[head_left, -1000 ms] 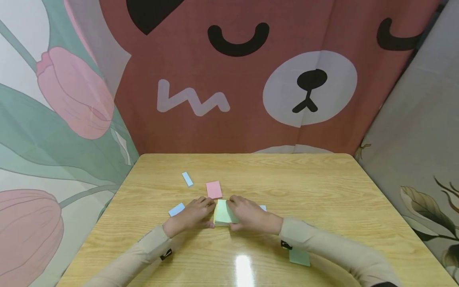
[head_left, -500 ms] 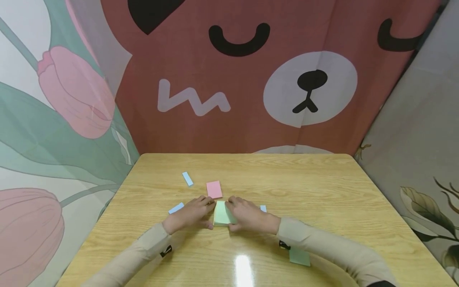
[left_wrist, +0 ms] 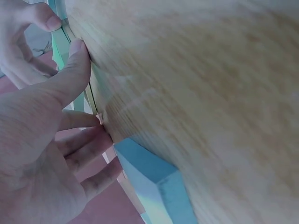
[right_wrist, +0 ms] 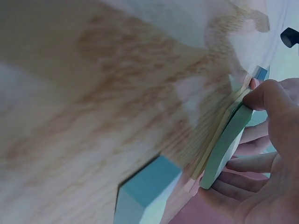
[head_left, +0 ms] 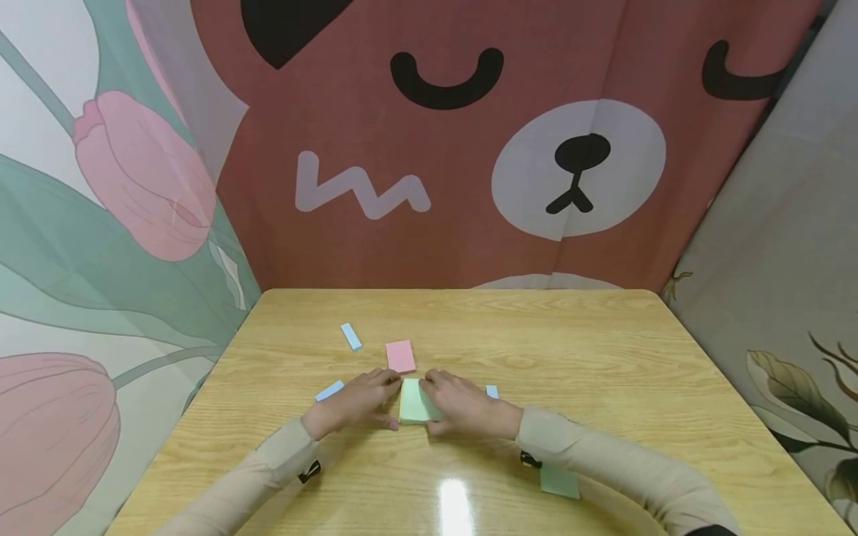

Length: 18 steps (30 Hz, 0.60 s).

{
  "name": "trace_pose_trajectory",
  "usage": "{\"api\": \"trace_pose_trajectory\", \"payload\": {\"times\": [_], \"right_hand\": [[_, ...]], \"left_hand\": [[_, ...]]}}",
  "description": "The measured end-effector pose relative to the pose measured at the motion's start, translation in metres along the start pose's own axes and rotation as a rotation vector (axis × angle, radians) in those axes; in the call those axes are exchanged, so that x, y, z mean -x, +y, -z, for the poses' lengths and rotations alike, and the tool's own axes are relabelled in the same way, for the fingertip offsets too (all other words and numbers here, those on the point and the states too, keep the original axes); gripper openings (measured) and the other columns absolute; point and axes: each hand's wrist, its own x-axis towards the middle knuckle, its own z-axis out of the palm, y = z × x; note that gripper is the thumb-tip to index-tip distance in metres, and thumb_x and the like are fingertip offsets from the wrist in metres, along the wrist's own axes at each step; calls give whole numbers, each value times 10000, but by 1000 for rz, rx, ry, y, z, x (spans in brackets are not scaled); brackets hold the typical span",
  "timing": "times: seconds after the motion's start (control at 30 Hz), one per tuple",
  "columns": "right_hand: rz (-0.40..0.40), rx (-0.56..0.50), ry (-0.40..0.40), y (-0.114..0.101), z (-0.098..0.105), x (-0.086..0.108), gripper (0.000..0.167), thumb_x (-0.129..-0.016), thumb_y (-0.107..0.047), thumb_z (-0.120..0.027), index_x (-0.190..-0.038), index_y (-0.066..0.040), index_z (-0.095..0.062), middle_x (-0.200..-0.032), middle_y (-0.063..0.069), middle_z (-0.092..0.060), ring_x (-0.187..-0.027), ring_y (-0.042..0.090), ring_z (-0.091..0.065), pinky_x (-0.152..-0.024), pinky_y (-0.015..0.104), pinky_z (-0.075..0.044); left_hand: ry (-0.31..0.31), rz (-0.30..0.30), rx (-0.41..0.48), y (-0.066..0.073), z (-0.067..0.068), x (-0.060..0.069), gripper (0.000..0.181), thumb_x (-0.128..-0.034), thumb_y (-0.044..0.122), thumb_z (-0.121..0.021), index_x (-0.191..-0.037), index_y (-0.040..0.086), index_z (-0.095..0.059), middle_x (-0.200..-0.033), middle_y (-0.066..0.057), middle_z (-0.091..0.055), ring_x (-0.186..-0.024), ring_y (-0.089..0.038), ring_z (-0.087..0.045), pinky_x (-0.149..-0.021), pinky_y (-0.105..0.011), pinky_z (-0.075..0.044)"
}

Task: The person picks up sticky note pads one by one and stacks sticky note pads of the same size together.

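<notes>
A light green sticky note pad (head_left: 413,402) lies over a thinner yellow pad (right_wrist: 212,149) at the middle of the table. My right hand (head_left: 462,406) grips the green pad from the right, thumb on its near edge and fingers on the far one. At the left side of the stack, my left hand (head_left: 355,402) holds the yellow pad's edges between thumb (left_wrist: 77,51) and fingers. Much of the yellow pad is hidden under the green one. A pink sticky note pad (head_left: 401,356) sits just beyond the left fingertips.
Blue pads (head_left: 329,391) (head_left: 492,391) lie beside each wrist, partly covered. A narrow light blue pad (head_left: 351,336) is farther back on the left. Another green pad (head_left: 560,482) rests by the right forearm. Printed cloth (head_left: 442,246) hangs behind the wooden table (head_left: 570,335).
The green pad and right hand have shifted slightly left and nearer. The yellow edge at the stack's left shows less in the head view. My left hand has barely moved.
</notes>
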Motion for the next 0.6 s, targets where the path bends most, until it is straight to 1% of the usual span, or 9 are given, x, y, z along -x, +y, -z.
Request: {"api": "trace_pose_trajectory", "payload": {"times": [0.2,0.6], "right_hand": [[-3,5,-10,0,-1,-3,660,-835,-410,-729,-1308,14,-549,-1210,113,-561,-883,110,-540,-656,153,-483],[0,30,-28,1,-3,-6,677,-829,-416,-732,-1316,15,-543,-1201,113,-563,-875,126,-539,-678,184,-486]], "left_hand": [[9,-13,-2,-1,-2,1,788,-861,456,-710,-1366,-113,-504,-1403,-204,-472,-1272,-319,-463,-1017,-466,-433],[21,-27,-23,0,-2,1,771,-867,455,-706,-1351,-116,-519,-1392,-210,-482,-1262,-322,-467,-1018,-457,-433]]}}
